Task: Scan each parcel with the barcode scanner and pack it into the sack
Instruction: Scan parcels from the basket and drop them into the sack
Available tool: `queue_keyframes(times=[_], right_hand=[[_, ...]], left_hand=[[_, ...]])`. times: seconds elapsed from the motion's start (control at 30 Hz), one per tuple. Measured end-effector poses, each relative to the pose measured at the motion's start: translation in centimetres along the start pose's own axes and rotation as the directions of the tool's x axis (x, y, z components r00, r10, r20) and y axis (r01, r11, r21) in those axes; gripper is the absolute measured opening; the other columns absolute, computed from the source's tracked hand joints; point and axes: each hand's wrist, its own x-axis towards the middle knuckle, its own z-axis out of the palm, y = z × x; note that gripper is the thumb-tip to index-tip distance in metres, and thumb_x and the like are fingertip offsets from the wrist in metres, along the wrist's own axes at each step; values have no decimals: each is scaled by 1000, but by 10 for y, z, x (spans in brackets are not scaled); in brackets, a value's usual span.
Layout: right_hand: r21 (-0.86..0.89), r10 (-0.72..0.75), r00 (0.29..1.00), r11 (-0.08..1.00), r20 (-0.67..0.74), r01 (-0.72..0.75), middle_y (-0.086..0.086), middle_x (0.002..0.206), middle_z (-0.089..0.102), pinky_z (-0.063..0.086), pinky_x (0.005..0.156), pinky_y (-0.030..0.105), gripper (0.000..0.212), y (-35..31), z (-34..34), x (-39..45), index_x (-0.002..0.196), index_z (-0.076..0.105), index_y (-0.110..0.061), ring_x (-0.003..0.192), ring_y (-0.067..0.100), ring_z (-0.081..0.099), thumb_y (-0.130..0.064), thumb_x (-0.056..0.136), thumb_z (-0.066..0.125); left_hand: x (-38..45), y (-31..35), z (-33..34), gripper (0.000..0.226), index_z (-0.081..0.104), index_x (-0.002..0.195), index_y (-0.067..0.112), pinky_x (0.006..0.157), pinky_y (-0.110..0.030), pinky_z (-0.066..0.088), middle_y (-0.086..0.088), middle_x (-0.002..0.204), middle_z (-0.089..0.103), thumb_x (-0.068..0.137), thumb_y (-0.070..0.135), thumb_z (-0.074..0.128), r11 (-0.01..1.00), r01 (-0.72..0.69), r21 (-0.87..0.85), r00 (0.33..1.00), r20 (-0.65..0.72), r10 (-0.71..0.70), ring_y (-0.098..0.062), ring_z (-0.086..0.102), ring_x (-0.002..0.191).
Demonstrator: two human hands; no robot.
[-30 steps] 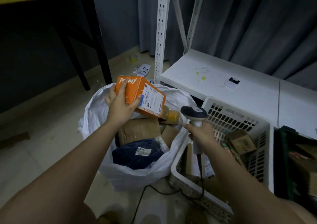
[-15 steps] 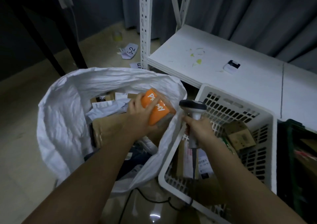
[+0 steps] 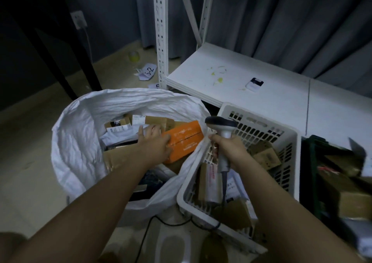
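The orange parcel point(image 3: 184, 141) lies flat inside my white sack point(image 3: 80, 142), on top of brown cardboard parcels, my left grip point(image 3: 155, 144) resting on it. My right grip point(image 3: 229, 149) holds the barcode scanner point(image 3: 222, 129) upright beside the sack's rim.

sack point(image 3: 80, 138) mouth open | parcels point(image 3: 124, 158) fill its floor | basket point(image 3: 259, 119) crowds right rim
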Motion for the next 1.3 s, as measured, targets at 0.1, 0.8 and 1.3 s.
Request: queue_keyframes(times=[0.1, 0.8, 1.3], right_hand=[[-4, -29, 1000, 1000, 11, 29, 9, 56, 50, 44, 50, 29, 19, -18, -29, -23, 72, 54, -8, 44, 18, 47, -8, 87, 66], [87, 97, 955, 993, -282, -75, 7, 63, 55, 44, 50, 23, 25, 118, -125, -1, 69, 52, -14, 54, 14, 54, -17, 88, 69], [121, 217, 964, 972, -151, -200, 7, 55, 53, 45, 54, 29, 30, 126, -128, 30, 66, 53, -9, 49, 18, 52, -21, 90, 66]], left_hand=[[-1, 29, -14, 39, 49, 133, 28, 117, -55, -4, -10, 155, 21, 96, 41, 44, 1000, -4, -30, 1000, 23, 4, -31, 8, 144], [17, 178, 160, 105, -10, 152, 18, 105, -49, 38, -15, 159, 12, 86, 40, 69, 800, 357, -483, 866, 491, -91, -39, 32, 136], [45, 174, 181, 110, -6, 148, 35, 100, -54, 39, -20, 153, 2, 76, 34, 78, 839, 366, -402, 888, 420, -186, -47, 16, 137]])
